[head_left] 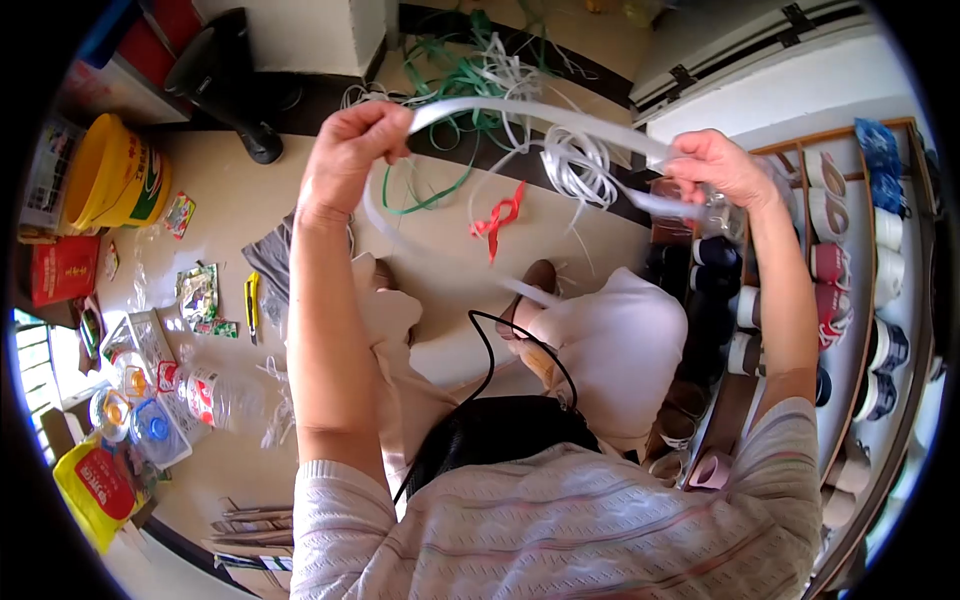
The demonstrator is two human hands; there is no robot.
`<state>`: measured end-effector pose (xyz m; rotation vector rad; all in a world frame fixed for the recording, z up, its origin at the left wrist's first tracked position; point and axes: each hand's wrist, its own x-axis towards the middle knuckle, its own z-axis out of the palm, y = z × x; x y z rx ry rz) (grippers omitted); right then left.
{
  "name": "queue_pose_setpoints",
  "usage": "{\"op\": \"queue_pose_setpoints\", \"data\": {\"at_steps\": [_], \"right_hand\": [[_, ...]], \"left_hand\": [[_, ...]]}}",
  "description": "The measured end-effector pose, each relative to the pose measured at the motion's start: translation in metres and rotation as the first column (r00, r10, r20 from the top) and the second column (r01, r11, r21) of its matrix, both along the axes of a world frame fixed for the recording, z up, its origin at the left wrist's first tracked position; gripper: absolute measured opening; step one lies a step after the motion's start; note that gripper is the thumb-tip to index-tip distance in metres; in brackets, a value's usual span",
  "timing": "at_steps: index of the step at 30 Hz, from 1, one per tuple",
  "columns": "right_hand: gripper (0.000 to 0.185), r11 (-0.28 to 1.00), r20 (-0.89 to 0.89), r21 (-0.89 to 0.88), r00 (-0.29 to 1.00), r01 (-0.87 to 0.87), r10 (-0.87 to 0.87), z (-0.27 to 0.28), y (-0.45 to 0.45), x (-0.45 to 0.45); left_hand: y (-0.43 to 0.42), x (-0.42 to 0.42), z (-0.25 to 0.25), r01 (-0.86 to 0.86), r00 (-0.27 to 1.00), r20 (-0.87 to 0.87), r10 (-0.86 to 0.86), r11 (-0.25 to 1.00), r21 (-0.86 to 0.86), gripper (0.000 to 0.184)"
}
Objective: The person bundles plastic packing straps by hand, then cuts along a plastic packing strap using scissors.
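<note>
A white plastic strap (470, 103) is held in the air at upper centre of the frame, bowed in an arch between the two hands. The left hand (352, 160) is closed on one part of it, thumb against fingers; by the right hand (722, 172) another part is pinched, beside the shoe rack (905, 150). Below the arch, a lower, blurred length is looped towards the knees; where its end lies cannot be told.

On the floor (600, 238), a coil of white strap (580, 168) is seen under the arch, near the green strap tangle (450, 75), with a red ribbon (495, 222) just below. A yellow utility knife (251, 308) is seen at left, well apart from the hands.

The held strap could be twisted or kinked if the hands were turned unevenly, since it looks thin and springy. If it were swung low, the loop could be snagged on the black cord (491, 352) at the lap or caught in the tangle. With a loose pinch, a held part could be sprung free.
</note>
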<state>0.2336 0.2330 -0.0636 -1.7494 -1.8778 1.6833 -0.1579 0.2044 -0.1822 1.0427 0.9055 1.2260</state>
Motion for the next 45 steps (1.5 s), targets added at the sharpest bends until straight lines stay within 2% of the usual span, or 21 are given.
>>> {"op": "queue_pose_setpoints", "data": {"at_steps": [1, 5, 7, 9, 11, 15, 18, 22, 24, 26, 27, 29, 30, 33, 36, 37, 40, 42, 43, 44, 45], "right_hand": [[0.012, 0.999, 0.041, 0.035, 0.999, -0.031, 0.03, 0.011, -0.003, 0.016], [0.013, 0.983, 0.034, 0.152, 0.993, 0.105, -0.111, 0.052, -0.021, 0.052], [0.013, 0.962, 0.109, 0.256, 0.985, 0.101, -0.133, 0.07, -0.022, 0.064], [0.014, 0.948, 0.03, 0.27, 0.982, 0.169, -0.184, 0.081, -0.021, 0.082], [0.016, 0.936, -0.071, 0.28, 0.977, 0.211, -0.199, 0.089, -0.016, 0.096], [0.014, 0.845, 0.021, 0.48, 0.96, 0.236, -0.279, 0.106, -0.009, 0.104], [0.013, 0.796, 0.168, 0.583, 0.934, 0.163, -0.315, 0.122, 0.005, 0.126], [0.017, 0.617, 0.252, 0.786, 0.895, 0.032, -0.368, 0.135, 0.017, 0.143], [0.028, 0.548, 0.5, 0.803, 0.766, -0.236, -0.403, 0.142, 0.027, 0.153], [0.033, 0.519, 0.712, 0.701, 0.529, -0.489, -0.462, 0.15, 0.031, 0.153], [0.035, 0.566, 0.75, 0.661, 0.425, -0.493, -0.506, 0.156, 0.024, 0.135], [0.034, 0.528, 0.757, 0.637, 0.329, -0.562, -0.564, 0.153, 0.04, 0.148], [0.033, 0.509, 0.756, 0.62, 0.28, -0.597, -0.592, 0.154, 0.045, 0.143], [0.031, 0.565, 0.537, 0.82, 0.474, -0.096, -0.698, 0.154, 0.064, 0.121], [0.031, 0.358, 0.244, 0.93, 0.583, 0.086, -0.775, 0.14, 0.091, 0.107], [0.034, 0.377, 0.216, 0.911, 0.584, 0.169, -0.783, 0.14, 0.097, 0.095], [0.038, 0.187, 0.258, 0.966, 0.656, -0.177, -0.709, 0.122, 0.125, 0.067], [0.089, 0.38, 0.482, 0.873, 0.651, -0.305, -0.587, 0.096, 0.107, 0.008], [0.086, 0.406, 0.576, 0.817, 0.593, -0.409, -0.563, 0.084, 0.085, -0.034], [0.057, 0.078, 0.536, 0.8, 0.65, -0.595, -0.538, 0.051, 0.089, -0.042], [0.069, 0.18, 0.498, 0.866, 0.781, -0.466, -0.376, 0.027, 0.069, -0.071]], "left_hand": [[0.002, -0.003, -0.001, 0.003, 1.0, -0.005, -0.002, 1.0, 0.025, 0.018], [0.003, -0.007, 0.001, -0.001, 0.996, -0.087, 0.007, 0.998, 0.067, 0.019], [0.005, -0.014, -0.001, -0.1, 0.994, -0.034, 0.102, 0.994, 0.052, 0.018], [0.011, -0.019, -0.006, -0.163, 0.985, 0.062, 0.159, 0.984, 0.066, 0.019], [0.012, -0.02, -0.01, -0.161, 0.987, 0.027, 0.159, 0.983, 0.087, 0.02], [0.011, -0.032, -0.012, -0.291, 0.956, -0.002, 0.292, 0.955, 0.06, 0.019], [0.013, -0.05, -0.019, -0.447, 0.894, -0.022, 0.447, 0.895, 0.005, 0.018], [0.009, -0.056, -0.02, -0.616, 0.788, -0.044, 0.614, 0.788, -0.018, 0.022], [0.009, -0.065, -0.025, -0.666, 0.745, -0.061, 0.665, 0.746, -0.012, 0.023], [0.008, -0.072, -0.029, -0.729, 0.684, -0.032, 0.729, 0.684, -0.027, 0.023], [0.007, -0.074, -0.028, -0.762, 0.647, -0.021, 0.762, 0.646, -0.044, 0.022], [0.007, -0.078, -0.031, -0.799, 0.598, 0.023, 0.801, 0.598, -0.064, 0.02], [0.005, -0.076, -0.03, -0.777, 0.622, 0.041, 0.782, 0.624, -0.082, 0.021], [0.004, -0.061, -0.025, -0.718, 0.687, 0.036, 0.726, 0.685, -0.123, 0.022], [0.003, -0.043, -0.023, -0.518, 0.825, 0.163, 0.541, 0.839, -0.164, 0.021], [0.005, -0.037, -0.025, -0.44, 0.857, 0.217, 0.466, 0.884, -0.16, 0.02], [0.008, -0.021, -0.025, -0.206, 0.896, 0.368, 0.249, 0.966, -0.154, 0.016], [0.01, -0.008, -0.024, -0.122, 0.887, 0.421, 0.19, 0.975, -0.184, 0.015], [0.012, -0.002, -0.024, -0.077, 0.878, 0.453, 0.155, 0.979, -0.187, 0.014], [0.013, 0.004, -0.024, -0.033, 0.865, 0.486, 0.122, 0.982, -0.187, 0.014], [0.012, 0.011, -0.023, -0.006, 0.852, 0.512, 0.109, 0.98, -0.199, 0.014]]}}
